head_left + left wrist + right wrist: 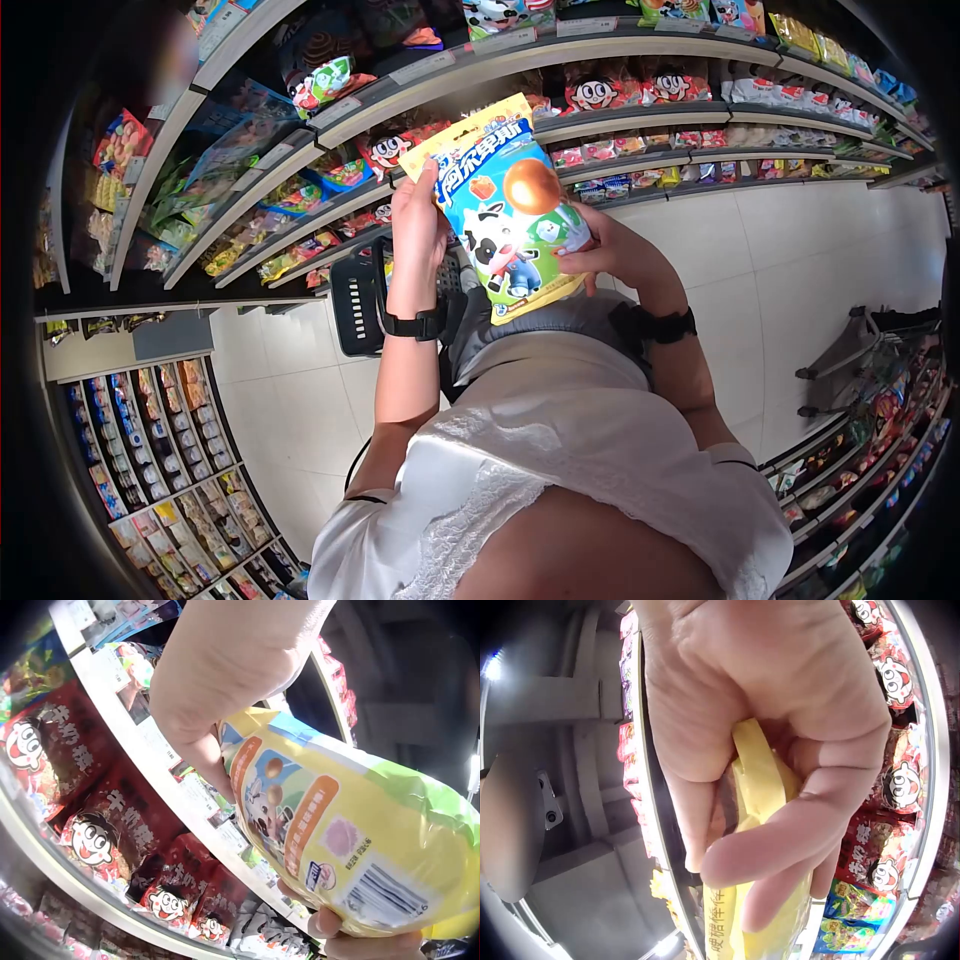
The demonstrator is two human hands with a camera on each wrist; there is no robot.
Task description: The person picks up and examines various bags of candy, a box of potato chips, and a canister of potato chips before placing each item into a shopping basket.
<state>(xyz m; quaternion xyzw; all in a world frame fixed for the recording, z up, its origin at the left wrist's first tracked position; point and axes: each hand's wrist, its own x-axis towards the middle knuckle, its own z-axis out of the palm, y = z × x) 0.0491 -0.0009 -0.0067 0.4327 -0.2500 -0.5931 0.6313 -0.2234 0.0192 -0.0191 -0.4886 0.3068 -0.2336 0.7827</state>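
Observation:
A yellow and blue bag of candy [540, 235] with a cartoon cow and a round caramel-coloured sweet on its front is held up before the body, tilted. My left hand [418, 215] pinches its upper left edge, thumb on the printed front. At the lower right side, my right hand [630, 255] grips the bag with its thumb over the front. The left wrist view shows the bag's yellow back [352, 802] with a barcode. In the right wrist view, the fingers [780, 840] curl round the bag's yellow edge [761, 776].
Curved shelves [680, 55] full of packaged sweets run across the front, including red candy bags [600, 92]. A dark shopping basket [355, 310] is below the left forearm. At right there is a shopping cart [850, 350]; more shelving [150, 430] stands at the lower left.

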